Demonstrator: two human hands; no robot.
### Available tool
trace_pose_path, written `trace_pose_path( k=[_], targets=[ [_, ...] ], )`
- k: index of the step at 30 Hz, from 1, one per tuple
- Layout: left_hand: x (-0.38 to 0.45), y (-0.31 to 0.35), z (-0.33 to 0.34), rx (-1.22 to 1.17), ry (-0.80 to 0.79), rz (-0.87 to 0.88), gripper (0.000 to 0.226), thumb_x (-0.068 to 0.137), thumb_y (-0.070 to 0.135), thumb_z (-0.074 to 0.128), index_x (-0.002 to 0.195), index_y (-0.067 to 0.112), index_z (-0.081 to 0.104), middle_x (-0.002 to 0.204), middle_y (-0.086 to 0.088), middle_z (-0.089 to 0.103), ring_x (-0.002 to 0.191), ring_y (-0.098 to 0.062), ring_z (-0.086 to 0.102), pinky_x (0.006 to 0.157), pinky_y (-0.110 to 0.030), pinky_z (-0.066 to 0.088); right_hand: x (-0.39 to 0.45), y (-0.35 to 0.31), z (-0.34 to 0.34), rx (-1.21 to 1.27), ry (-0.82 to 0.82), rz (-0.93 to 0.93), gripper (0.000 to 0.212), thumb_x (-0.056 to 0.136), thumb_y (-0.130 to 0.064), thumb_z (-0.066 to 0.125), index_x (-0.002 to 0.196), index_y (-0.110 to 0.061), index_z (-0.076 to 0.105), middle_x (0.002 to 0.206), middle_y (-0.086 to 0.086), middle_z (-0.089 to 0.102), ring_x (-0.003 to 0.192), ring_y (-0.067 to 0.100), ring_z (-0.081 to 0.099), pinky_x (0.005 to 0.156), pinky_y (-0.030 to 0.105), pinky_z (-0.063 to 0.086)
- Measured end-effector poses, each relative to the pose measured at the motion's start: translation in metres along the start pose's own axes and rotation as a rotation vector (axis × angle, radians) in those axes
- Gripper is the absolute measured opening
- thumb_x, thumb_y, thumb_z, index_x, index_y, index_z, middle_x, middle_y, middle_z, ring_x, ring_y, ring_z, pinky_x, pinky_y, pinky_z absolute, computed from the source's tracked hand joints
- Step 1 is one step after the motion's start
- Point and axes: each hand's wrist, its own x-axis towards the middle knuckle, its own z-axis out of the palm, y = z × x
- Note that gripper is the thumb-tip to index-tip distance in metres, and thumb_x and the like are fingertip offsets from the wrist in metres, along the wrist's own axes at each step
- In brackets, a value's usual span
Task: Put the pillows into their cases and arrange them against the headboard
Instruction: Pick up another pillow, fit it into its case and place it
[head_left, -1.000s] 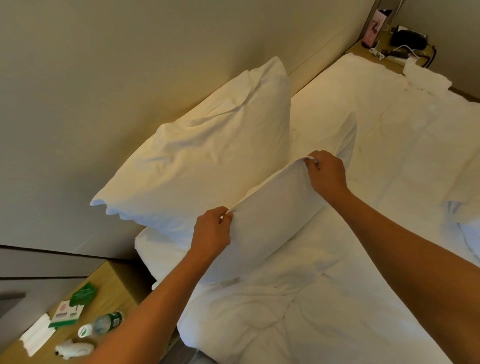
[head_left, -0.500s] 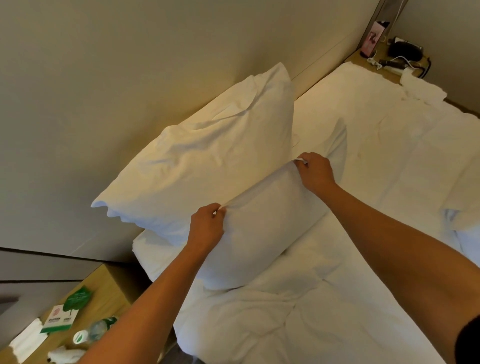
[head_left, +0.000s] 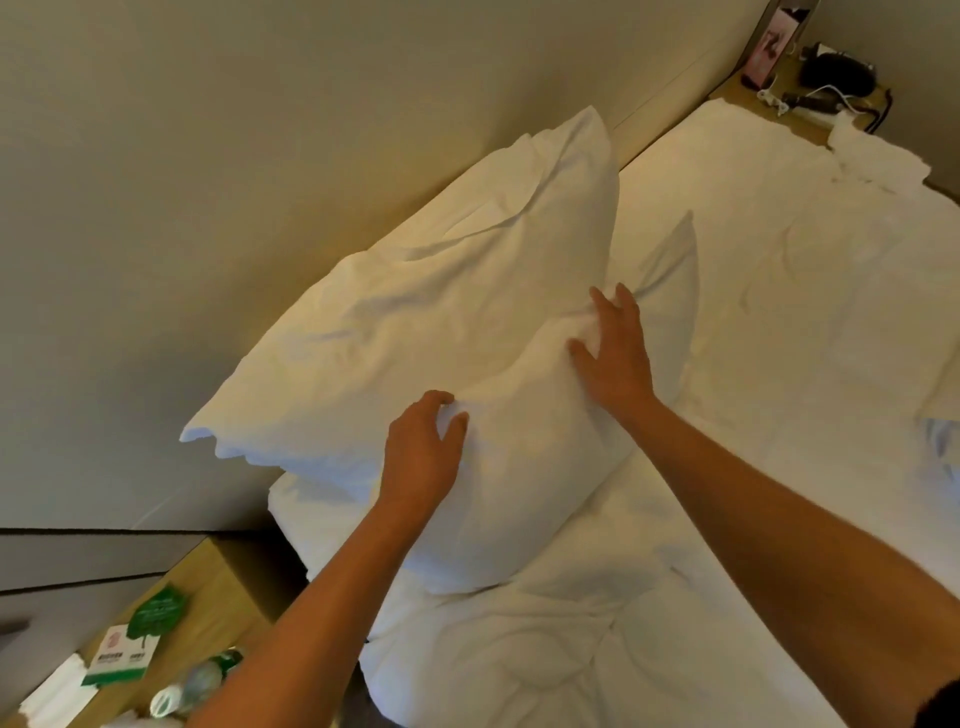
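Two white cased pillows on the bed (head_left: 753, 467): back pillow (head_left: 441, 312) leans on the beige headboard (head_left: 234, 182), front pillow (head_left: 530, 467) leans against it. Left hand (head_left: 421, 457) and right hand (head_left: 613, 353) both rest on the front pillow's upper edge, fingers spread, not pinching. Wooden surface (head_left: 218, 587) at lower left holds a green leaflet (head_left: 130, 644) and a plastic bottle (head_left: 197, 680).
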Motion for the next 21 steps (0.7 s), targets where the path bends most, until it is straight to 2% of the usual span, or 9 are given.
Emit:
trace_pose_path(
  k=[2,4,5,8,10,12,15,18,21],
  targets=[
    [-0.017,-0.002,0.017,0.092,-0.043,0.083,0.048,0.100,0.035,0.061,0.144,0.016,0.053,0.156,-0.009,0.045,0.147,-0.025,0.037,0.116,-0.033,0.031,-0.044,0.018,0.013,0.035,0.031,0.099,0.075,0.098,-0.045,0.063,0.162,-0.029,0.027,0.171,0.001,0.016,0.156,0.024,0.023,0.121,0.042,0.033],
    [-0.033,-0.006,0.033,0.260,-0.058,0.233,0.059,0.100,0.040,0.060,0.152,0.018,0.042,0.169,-0.009,0.018,0.158,-0.025,0.009,0.125,-0.039,0.018,-0.087,0.036,0.026,0.107,-0.002,0.215,0.079,0.096,-0.048,0.065,0.162,-0.028,0.026,0.171,0.002,0.015,0.156,0.024,0.023,0.121,0.042,0.033],
    [-0.042,-0.009,0.041,0.339,-0.082,0.305,0.062,0.100,0.041,0.059,0.154,0.019,0.039,0.171,-0.009,0.011,0.159,-0.026,0.003,0.127,-0.042,0.017,-0.108,0.043,0.033,0.163,-0.034,0.278,0.081,0.095,-0.049,0.066,0.162,-0.028,0.025,0.171,0.003,0.016,0.155,0.025,0.024,0.121,0.042,0.033],
    [-0.061,-0.020,0.058,0.534,-0.219,0.390,0.066,0.101,0.044,0.053,0.159,0.021,0.031,0.172,-0.010,0.000,0.158,-0.028,-0.005,0.127,-0.047,0.014,-0.150,0.053,0.053,0.415,-0.128,0.497,0.095,0.088,-0.059,0.072,0.164,-0.034,0.019,0.169,0.006,0.023,0.151,0.030,0.035,0.120,0.048,0.039],
    [-0.069,-0.033,0.063,0.663,-0.277,0.399,0.069,0.101,0.043,0.052,0.161,0.021,0.025,0.171,-0.011,-0.008,0.158,-0.030,-0.011,0.128,-0.048,0.006,-0.162,0.051,0.063,0.594,-0.177,0.647,0.108,0.080,-0.067,0.075,0.163,-0.044,0.009,0.169,0.003,0.024,0.149,0.034,0.039,0.109,0.056,0.050],
    [-0.071,-0.044,0.063,0.716,-0.270,0.438,0.073,0.099,0.039,0.057,0.162,0.021,0.023,0.170,-0.013,-0.010,0.157,-0.033,-0.013,0.128,-0.049,0.004,-0.165,0.045,0.070,0.749,-0.214,0.771,0.114,0.076,-0.070,0.077,0.159,-0.055,0.001,0.171,-0.002,0.019,0.149,0.034,0.038,0.097,0.058,0.057],
    [-0.065,-0.062,0.058,0.739,-0.241,0.481,0.080,0.095,0.027,0.063,0.162,0.023,0.020,0.170,-0.013,-0.010,0.157,-0.034,-0.013,0.128,-0.051,0.006,-0.159,0.034,0.083,0.819,-0.224,0.778,0.114,0.078,-0.067,0.077,0.157,-0.061,-0.004,0.171,-0.007,0.017,0.148,0.032,0.038,0.092,0.058,0.059],
    [-0.046,-0.078,0.048,0.747,-0.196,0.502,0.084,0.092,0.012,0.060,0.163,0.025,0.017,0.170,-0.014,-0.008,0.157,-0.035,-0.011,0.127,-0.053,0.009,-0.140,0.019,0.097,0.836,-0.195,0.750,0.113,0.078,-0.066,0.078,0.156,-0.062,-0.003,0.170,-0.005,0.022,0.146,0.032,0.041,0.090,0.058,0.060],
    [-0.018,-0.088,0.032,0.736,-0.160,0.530,0.083,0.090,0.009,0.060,0.162,0.025,0.022,0.171,-0.016,-0.002,0.158,-0.036,-0.004,0.126,-0.054,0.013,-0.119,-0.001,0.109,0.815,-0.182,0.723,0.115,0.075,-0.068,0.078,0.157,-0.062,-0.002,0.168,-0.003,0.026,0.146,0.034,0.041,0.090,0.060,0.060]
  ],
)
